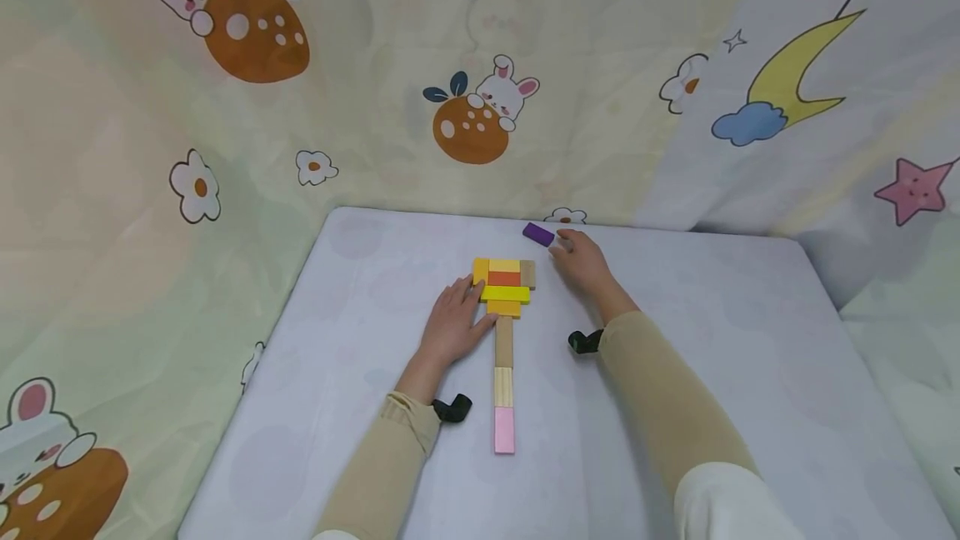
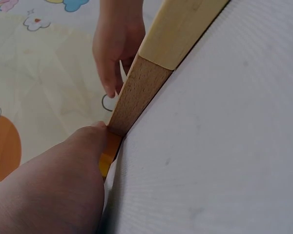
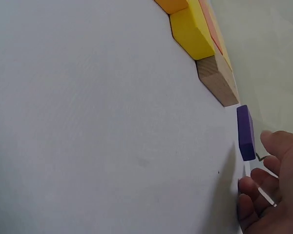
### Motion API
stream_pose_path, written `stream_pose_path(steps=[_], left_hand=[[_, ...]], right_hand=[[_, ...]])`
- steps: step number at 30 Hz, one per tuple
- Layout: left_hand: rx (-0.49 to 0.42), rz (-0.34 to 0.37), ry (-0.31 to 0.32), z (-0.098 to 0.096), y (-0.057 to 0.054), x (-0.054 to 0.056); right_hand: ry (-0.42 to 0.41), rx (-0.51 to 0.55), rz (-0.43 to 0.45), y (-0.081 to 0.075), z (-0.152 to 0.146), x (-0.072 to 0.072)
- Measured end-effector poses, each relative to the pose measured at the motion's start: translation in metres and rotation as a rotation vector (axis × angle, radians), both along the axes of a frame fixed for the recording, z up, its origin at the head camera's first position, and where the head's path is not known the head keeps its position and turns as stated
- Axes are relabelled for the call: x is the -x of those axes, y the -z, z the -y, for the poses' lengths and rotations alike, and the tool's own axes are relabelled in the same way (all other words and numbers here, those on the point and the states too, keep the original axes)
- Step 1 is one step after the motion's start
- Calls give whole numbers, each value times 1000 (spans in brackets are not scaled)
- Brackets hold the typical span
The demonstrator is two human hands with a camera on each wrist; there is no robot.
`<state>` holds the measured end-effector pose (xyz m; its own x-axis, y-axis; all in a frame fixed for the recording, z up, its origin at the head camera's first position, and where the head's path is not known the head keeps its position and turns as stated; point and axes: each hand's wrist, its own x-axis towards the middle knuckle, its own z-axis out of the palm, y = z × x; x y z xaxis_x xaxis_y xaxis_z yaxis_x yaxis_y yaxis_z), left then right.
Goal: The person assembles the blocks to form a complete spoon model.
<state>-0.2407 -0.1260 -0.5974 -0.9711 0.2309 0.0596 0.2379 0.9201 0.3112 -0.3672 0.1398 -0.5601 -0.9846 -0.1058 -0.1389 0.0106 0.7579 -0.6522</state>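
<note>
Flat on the white table, wooden blocks form a figure: a compact cluster on top of a straight column. The cluster has a red block point(image 1: 504, 279), a long yellow block point(image 1: 506, 295), a plain wood block point(image 1: 528, 274) and several orange ones. Down the column run a tan block point(image 1: 504, 342), a pale wood block point(image 1: 503, 387) and a pink block point(image 1: 504, 430). My left hand point(image 1: 452, 327) rests against the cluster's left side, thumb near the tan block's top. A purple block point(image 3: 245, 132) lies apart, up and right. Beside it, my right hand point(image 1: 581, 261) has loosely bent fingers, a small gap away.
The white tabletop point(image 1: 750, 373) runs back to a patterned cloth point(image 1: 600, 107) with rabbits, flowers and a moon. Dark wrist-worn devices show at the left cuff point(image 1: 453, 408) and the right cuff point(image 1: 585, 342).
</note>
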Motion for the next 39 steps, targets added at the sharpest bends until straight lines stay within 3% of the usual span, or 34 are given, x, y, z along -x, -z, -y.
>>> stream_pose_path(steps=[13, 21, 27, 39], left_hand=[[2, -13, 5, -2, -1, 0], [1, 0, -4, 0, -2, 0], [1, 9, -2, 1, -2, 0], [11, 15, -4, 1, 0, 0]], right_hand=[[113, 4, -23, 11, 17, 14], [121, -74, -92, 18, 23, 19], [152, -91, -81, 17, 27, 16], [166, 56, -5, 9, 19, 11]])
